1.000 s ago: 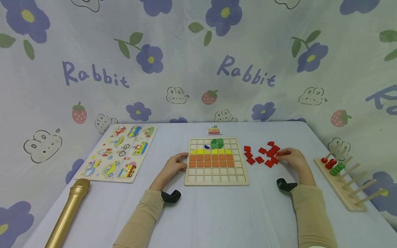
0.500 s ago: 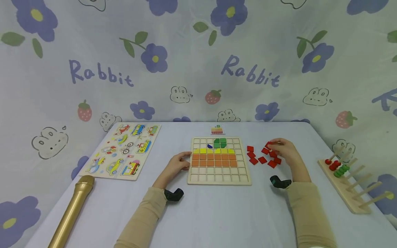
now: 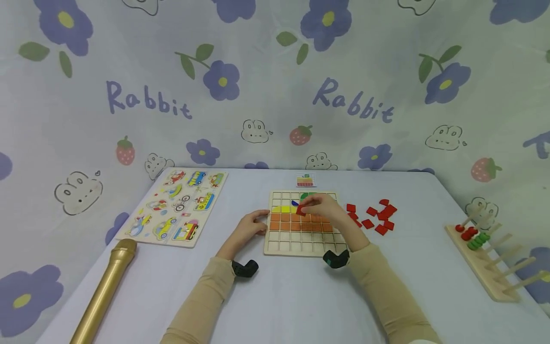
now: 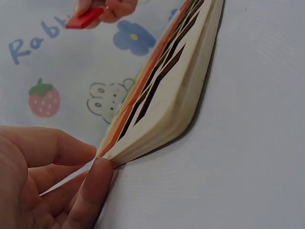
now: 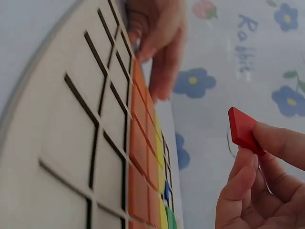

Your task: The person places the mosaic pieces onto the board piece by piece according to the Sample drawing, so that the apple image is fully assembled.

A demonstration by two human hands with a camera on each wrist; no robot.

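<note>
A wooden grid board point(image 3: 301, 246) lies mid-table with rows of orange and yellow tiles, green tiles and a blue piece at its top. My right hand point(image 3: 315, 206) hovers over the board and pinches a red square tile point(image 3: 301, 210) point(image 5: 244, 131) point(image 4: 85, 19). My left hand point(image 3: 251, 225) rests on the cloth with its fingers point(image 4: 90, 188) against the board's left edge point(image 4: 162, 119). Several loose red tiles point(image 3: 378, 217) lie on the cloth to the right of the board.
A small pattern card point(image 3: 305, 180) lies behind the board. A vehicle puzzle board point(image 3: 172, 208) sits at the left, a gold tube point(image 3: 103, 291) at the front left, and a wooden peg rack with beads point(image 3: 490, 260) at the right. A printed cloth forms the backdrop.
My right hand has left the pile of red tiles and moved left over the board, with one red tile pinched in it. The left hand stays at the board's edge.
</note>
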